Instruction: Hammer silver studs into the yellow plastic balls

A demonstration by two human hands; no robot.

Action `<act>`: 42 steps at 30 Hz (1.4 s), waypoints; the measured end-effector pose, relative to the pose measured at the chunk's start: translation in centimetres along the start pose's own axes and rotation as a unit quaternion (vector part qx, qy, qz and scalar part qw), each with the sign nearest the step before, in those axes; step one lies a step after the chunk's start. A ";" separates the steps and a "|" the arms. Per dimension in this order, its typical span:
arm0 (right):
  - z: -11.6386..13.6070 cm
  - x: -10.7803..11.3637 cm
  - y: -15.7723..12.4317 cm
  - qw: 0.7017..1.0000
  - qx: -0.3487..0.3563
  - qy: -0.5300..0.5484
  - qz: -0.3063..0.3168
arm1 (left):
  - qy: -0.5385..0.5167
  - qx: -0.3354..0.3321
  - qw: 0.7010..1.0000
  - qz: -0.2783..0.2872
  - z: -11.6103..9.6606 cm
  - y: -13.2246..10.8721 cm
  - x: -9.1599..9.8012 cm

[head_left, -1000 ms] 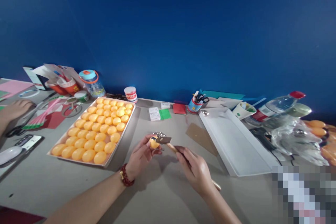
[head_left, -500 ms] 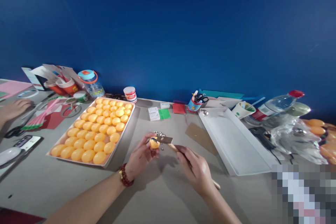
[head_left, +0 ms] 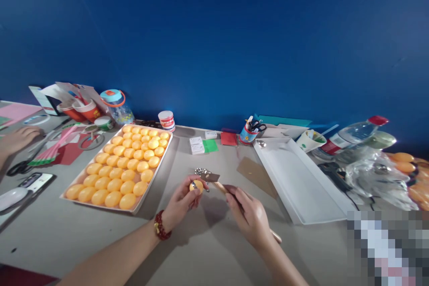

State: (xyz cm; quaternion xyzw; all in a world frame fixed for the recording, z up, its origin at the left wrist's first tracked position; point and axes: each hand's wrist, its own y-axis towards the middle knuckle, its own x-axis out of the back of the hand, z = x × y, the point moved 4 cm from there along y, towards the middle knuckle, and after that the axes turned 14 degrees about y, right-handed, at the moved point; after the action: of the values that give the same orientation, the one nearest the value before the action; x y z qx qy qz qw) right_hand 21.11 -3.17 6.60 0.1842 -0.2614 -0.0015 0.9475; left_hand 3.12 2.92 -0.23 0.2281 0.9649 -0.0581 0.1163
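Observation:
My left hand (head_left: 182, 201), with a red bead bracelet at the wrist, pinches an orange ping-pong ball (head_left: 196, 186) that has a dark, shiny patch on it. My right hand (head_left: 250, 216) is wrapped round the pale wooden handle (head_left: 220, 187) of a tool with a flat brownish head (head_left: 211, 178). That head is just right of the ball; I cannot tell whether they touch. Small silvery pieces (head_left: 202, 171) lie behind the ball, too small to name. To the left, a shallow box (head_left: 136, 209) holds rows of orange balls.
A long white tray (head_left: 301, 187) lies on the right beside a brown card (head_left: 255, 176). Small white boxes (head_left: 197, 145), a red-and-white tub (head_left: 166, 120) and a pen cup (head_left: 248, 135) stand farther back. Another person's hand (head_left: 25, 137) rests at far left.
My left hand has drawn the ball slightly left and down, away from the tool's head, and turned it. My right hand has hardly moved.

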 end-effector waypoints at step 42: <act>0.0 0.2 0.2 1.000 0.003 -0.012 -0.014 | -0.015 -0.030 0.999 -0.025 -0.5 -0.3 0.2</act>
State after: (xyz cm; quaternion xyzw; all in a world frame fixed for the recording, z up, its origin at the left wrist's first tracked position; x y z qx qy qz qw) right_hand 21.29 -3.02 6.81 0.1910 -0.2699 -0.0164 0.9436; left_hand 2.70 2.86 0.20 0.1990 0.9699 -0.0350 0.1358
